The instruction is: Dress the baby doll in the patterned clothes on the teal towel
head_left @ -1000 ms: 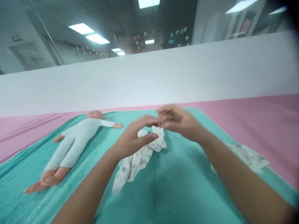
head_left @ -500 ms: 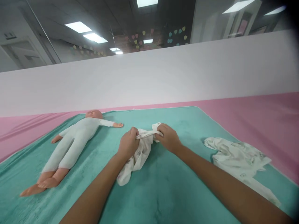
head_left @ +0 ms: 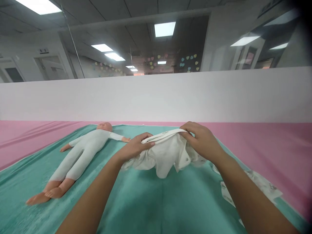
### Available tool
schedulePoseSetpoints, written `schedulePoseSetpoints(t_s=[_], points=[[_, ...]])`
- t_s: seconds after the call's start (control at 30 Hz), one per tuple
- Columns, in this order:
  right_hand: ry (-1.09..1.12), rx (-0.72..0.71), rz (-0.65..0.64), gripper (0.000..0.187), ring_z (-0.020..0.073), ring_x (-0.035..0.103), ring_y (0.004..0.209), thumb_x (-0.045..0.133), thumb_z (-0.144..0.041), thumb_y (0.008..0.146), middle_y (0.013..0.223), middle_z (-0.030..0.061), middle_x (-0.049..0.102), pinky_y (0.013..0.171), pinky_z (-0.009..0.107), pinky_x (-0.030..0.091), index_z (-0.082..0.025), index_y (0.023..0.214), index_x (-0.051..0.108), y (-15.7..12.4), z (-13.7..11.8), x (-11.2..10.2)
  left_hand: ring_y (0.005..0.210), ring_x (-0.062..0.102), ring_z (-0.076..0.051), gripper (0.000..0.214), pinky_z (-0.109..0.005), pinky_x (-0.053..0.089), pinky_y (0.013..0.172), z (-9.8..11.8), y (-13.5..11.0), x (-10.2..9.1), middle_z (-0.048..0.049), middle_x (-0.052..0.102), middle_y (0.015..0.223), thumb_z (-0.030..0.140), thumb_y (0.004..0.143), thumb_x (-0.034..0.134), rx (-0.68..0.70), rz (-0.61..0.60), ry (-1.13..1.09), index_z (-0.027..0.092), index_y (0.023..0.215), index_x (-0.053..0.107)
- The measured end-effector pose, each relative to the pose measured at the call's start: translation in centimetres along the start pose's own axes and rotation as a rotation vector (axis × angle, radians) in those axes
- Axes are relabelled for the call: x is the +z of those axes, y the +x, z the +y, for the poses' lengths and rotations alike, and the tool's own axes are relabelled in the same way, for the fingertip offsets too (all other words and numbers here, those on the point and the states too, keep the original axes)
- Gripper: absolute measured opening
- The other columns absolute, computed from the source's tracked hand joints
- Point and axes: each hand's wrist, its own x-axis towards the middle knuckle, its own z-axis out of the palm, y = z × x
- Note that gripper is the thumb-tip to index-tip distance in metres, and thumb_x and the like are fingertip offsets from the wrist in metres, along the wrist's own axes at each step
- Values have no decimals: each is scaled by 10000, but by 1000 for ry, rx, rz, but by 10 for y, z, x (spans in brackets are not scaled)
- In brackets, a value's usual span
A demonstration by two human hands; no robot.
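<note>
A white piece of baby clothing [head_left: 168, 148] with a faint print hangs stretched between my two hands, above the teal blanket [head_left: 141, 208]. My left hand [head_left: 137, 146] pinches one end of its upper edge, thumb in front. The other end of that edge is pinched by my right hand [head_left: 202, 138]. Loose folds droop below, and a small round snap shows near the right side. On the left lies a baby doll [head_left: 85, 144] on its back, in a pale bodysuit, head away from me and arms spread. Its near arm ends close to my left hand.
A second white printed garment [head_left: 264, 183] lies crumpled at the right, partly hidden behind my right forearm. Pink cloth [head_left: 268, 146] surrounds the blanket. A low white wall [head_left: 156, 100] runs along the back, with a dark glass or mirror surface [head_left: 180, 39] above it.
My hands have moved apart, the right one further right, spreading the bunched garment into a wide stretch. It has lifted off the blanket. The camera view has tilted up.
</note>
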Motion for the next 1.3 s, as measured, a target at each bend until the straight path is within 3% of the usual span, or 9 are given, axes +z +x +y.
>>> schedulePoseSetpoints(t_s=[0.07,0.17,0.33,0.5,0.67,0.87,1.03,1.17,1.3], points=[[106,87,75,216,150,524,672,439,-368,847,739,3,593,579,254,388,-224,795,592,-2,-7,-8,798,555,-185,350,-260,433,651,15,4,-5,-7,598,884,510,823,430,23,7,-7,214,945,572],[247,201,131,233,142,517,614,467,-422,826,693,-1,571,533,241,395,-217,826,579,-5,-16,-20,809,557,-175,316,-259,429,680,34,10,-8,-5,607,884,460,849,408,104,194,20,210,912,591],[26,264,15,236,121,452,545,561,-462,743,668,-14,537,470,231,324,-227,748,553,-1,6,-33,996,532,-182,281,-260,415,826,43,10,-14,13,602,1061,316,839,406,217,463,92,262,1024,611],[-171,358,-208,253,110,396,511,511,-441,753,659,-23,491,461,238,271,-217,663,435,12,65,-12,835,569,-187,313,-279,433,748,-8,33,-15,0,642,903,379,840,366,28,205,241,212,914,620],[-270,369,-292,217,127,408,545,507,-398,740,677,-7,487,483,247,274,-211,675,417,17,102,13,757,558,-204,313,-294,397,671,-58,60,-13,-31,618,782,425,858,328,-159,216,564,217,791,552],[36,346,-332,400,105,369,534,485,-585,771,671,-20,440,460,225,275,-204,671,417,9,79,-13,778,566,-207,411,-282,423,649,-33,35,-35,-33,622,860,557,831,340,-87,93,315,216,803,569],[316,385,-269,427,121,458,582,487,-622,766,685,-9,499,517,233,362,-196,759,519,6,53,-31,850,575,-234,442,-274,443,661,-15,12,-55,-37,630,916,606,754,448,-95,195,289,230,932,599],[130,432,-210,425,115,449,521,485,-629,758,619,-26,504,478,230,321,-208,728,535,11,63,-16,834,578,-224,419,-270,433,662,-17,18,-51,-23,640,943,598,787,399,-102,153,425,241,876,600],[-184,369,-115,378,166,536,644,429,-573,813,722,7,605,533,254,331,-224,797,574,17,82,24,766,580,-244,385,-330,415,648,-41,43,-24,-66,634,847,493,859,314,-176,128,707,213,807,572]])
